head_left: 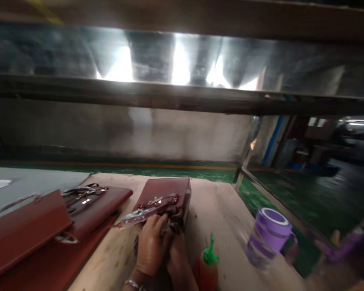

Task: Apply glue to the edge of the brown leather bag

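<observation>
A dark red leather handbag (pixel 166 188) lies on the worktable in front of me. Metal fittings and a handle wrapped in clear plastic (pixel 139 216) show on its upper face. My left hand (pixel 151 242), a bracelet on its wrist, is closed with curled fingers on the near end of the handbag, beside the wrapped handle. Close against it on the right, my right hand (pixel 177 250) is at the same near end. Its fingers are hidden behind the left hand and dark parts of the bag. Motion blur softens both hands.
More dark red bags (pixel 106 206) and a brown-red panel (pixel 27 230) lie at left, near a grey surface (pixel 48 180). On the right stand a red bottle with a green nozzle (pixel 210 258) and a purple-lidded jug (pixel 269 234). A shelf beam (pixel 170 99) crosses above.
</observation>
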Available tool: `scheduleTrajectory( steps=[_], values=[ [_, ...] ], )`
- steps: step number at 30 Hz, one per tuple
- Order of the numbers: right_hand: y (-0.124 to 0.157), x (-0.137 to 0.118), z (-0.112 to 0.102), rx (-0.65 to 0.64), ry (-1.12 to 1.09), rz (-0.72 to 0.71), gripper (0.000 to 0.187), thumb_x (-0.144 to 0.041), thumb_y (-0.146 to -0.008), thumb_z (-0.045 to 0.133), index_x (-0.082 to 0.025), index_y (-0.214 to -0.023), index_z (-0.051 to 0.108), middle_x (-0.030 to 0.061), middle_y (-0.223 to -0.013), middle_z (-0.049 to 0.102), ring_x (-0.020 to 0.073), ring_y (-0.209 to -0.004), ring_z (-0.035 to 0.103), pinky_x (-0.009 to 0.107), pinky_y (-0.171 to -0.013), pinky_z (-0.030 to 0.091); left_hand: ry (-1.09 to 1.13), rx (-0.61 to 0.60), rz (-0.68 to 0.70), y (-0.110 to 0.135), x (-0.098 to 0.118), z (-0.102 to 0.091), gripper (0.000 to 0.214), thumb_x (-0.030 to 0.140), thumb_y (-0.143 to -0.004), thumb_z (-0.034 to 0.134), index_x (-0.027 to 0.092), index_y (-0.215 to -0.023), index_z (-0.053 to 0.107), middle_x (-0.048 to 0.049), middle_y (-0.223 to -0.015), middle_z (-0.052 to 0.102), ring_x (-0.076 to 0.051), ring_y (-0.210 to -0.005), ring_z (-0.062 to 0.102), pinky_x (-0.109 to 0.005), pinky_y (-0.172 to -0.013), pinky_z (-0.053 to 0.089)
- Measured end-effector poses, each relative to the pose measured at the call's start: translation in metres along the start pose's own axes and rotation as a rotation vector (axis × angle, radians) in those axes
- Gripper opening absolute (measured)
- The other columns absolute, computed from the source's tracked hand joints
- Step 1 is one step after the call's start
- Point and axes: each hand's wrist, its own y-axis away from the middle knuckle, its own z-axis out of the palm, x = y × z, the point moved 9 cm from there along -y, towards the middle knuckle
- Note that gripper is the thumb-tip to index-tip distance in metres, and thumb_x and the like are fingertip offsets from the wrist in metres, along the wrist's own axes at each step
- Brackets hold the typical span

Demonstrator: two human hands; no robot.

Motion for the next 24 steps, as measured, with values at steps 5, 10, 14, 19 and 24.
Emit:
scheduleTrajectory(
  steps=[5,10,14,19,24],
  values=[
    [0.015,0.032,-0.025,0.226,0.069,0.159,0.028,-0.020,-0.100,0.044,-0.013,-0.124,0.056,0.0140,-0.119,0.063,0.0240,-0.104,0.064,0.042,-0.088,0.055,0.073,-0.027,-0.238,0.003,-0.027,0.000,0.029,0.034,-0.082,0.049,0.017,-0.095,0.069,-0.0107,-0.093,0.073,-0.027,-0.086,0.069,-0.039,-0.079,0.057],
    [0.011,-0.005,-0.039,0.245,0.251,0.076,0.048,-0.011,-0.095,0.027,-0.003,-0.138,0.046,0.0236,-0.148,0.040,0.0294,-0.140,0.034,0.049,-0.115,0.028,0.105,-0.048,-0.433,0.011,-0.032,-0.003,0.039,0.048,-0.079,0.051,0.017,-0.094,0.070,-0.0111,-0.091,0.075,-0.028,-0.083,0.071,-0.038,-0.077,0.058],
    [-0.020,-0.025,-0.031,0.087,0.390,0.028,0.049,-0.017,-0.090,0.049,0.001,-0.135,0.051,0.0273,-0.143,0.046,0.0364,-0.140,0.034,0.054,-0.117,0.018,0.085,-0.013,-0.575,0.021,-0.035,-0.012,0.049,0.054,-0.072,0.052,0.016,-0.096,0.070,-0.0129,-0.085,0.075,-0.032,-0.077,0.071,-0.042,-0.067,0.058],
    [-0.036,-0.014,-0.011,-0.063,0.479,0.037,0.038,-0.029,-0.091,0.062,-0.011,-0.124,0.061,0.0184,-0.131,0.059,0.0322,-0.132,0.046,0.057,-0.114,0.024,0.062,-0.005,-0.671,0.029,-0.038,-0.023,0.045,0.055,-0.069,0.054,0.020,-0.091,0.070,-0.0101,-0.076,0.074,-0.033,-0.074,0.071,-0.040,-0.058,0.056],
    [-0.037,-0.018,-0.002,-0.142,0.483,-0.052,0.024,-0.032,-0.094,0.062,-0.015,-0.110,0.066,0.0096,-0.116,0.066,0.0265,-0.118,0.057,0.053,-0.105,0.038,0.097,-0.029,-0.672,0.030,-0.037,-0.024,0.040,0.055,-0.066,0.057,0.022,-0.087,0.067,-0.0066,-0.067,0.071,-0.030,-0.065,0.069,-0.037,-0.053,0.054]
  ],
)
